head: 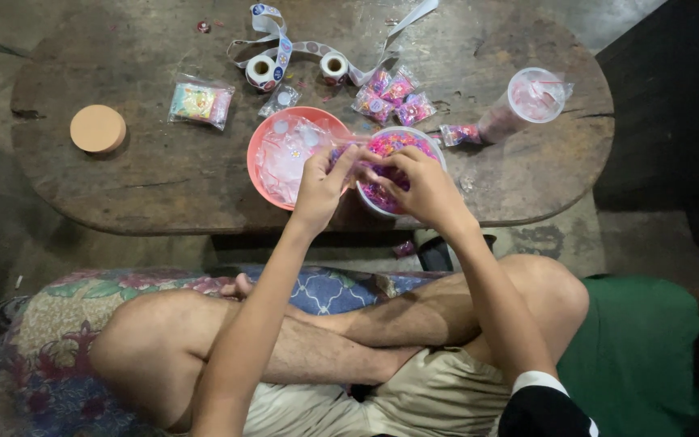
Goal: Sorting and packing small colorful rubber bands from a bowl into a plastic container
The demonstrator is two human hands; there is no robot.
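From the head view, a worn oval wooden table point(123, 174) is seen from above, with crossed bare legs below it on a patterned cushion point(50, 356). Both hands are brought together just above the near edge of the table, between a pink bowl point(264, 137) and a white bowl point(438, 150) that is filled with small pink and purple pieces. A small clear plastic bag point(351, 155) is held between the two hands: it is pinched by the fingers of the left hand point(317, 186) on one side and by the fingers of the right hand point(422, 186) on the other, so that both hands are closed on it. More clear wrapping is seen lying inside the pink bowl.

The bag is judged to be very light, thin and soft, crumpling easily and somewhat slippery; it is best gripped at its top edge or corners, where the film can be pinched flat without the contents being squeezed.

Further back, several filled small packets point(394, 93) are laid in a cluster, two sticker rolls point(262, 71) with loose tape strips are set beside them, and a clear plastic cup point(527, 101) lies on its side to the right. A round tan disc point(97, 128) and a pastel packet point(200, 103) are placed to the left.
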